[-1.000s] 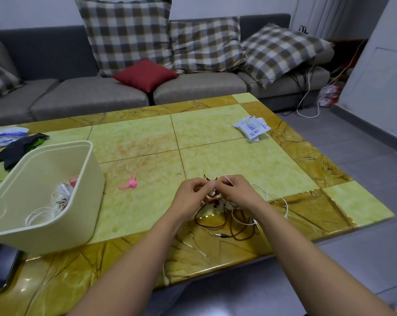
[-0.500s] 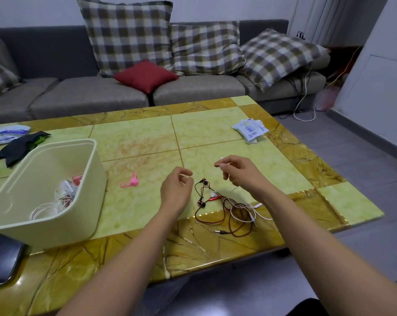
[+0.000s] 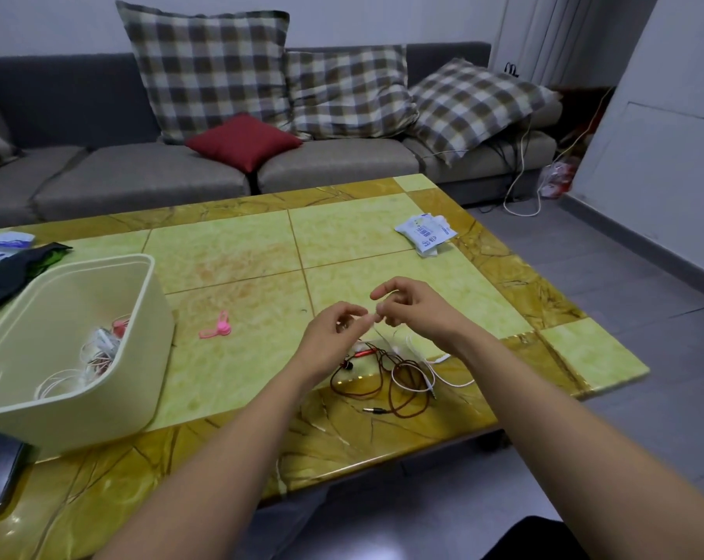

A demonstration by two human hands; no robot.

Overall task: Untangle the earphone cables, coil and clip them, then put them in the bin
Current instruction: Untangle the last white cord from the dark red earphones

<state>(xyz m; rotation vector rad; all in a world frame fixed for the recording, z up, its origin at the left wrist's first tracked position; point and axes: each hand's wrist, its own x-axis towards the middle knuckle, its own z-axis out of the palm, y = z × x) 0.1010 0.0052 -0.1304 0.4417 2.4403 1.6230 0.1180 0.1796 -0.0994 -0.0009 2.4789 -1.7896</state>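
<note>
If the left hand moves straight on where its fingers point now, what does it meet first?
Most likely the right hand: the left hand points toward it, fingertips nearly touching, above the tangled earphone cables.

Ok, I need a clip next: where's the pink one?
In the head view the pink clip lies on the table, between the cream bin to its left and the left hand to its right, touching neither.

Yellow-green marbled counter [image 3: 229, 252], amber veined border; cream bin [image 3: 111, 402]; pink clip [image 3: 217, 327]; dark-red and white earphone cables [image 3: 396, 371]; brown-and-white checked cushions [image 3: 208, 70]; red cushion [image 3: 243, 141]; grey sofa [image 3: 140, 179].
</note>
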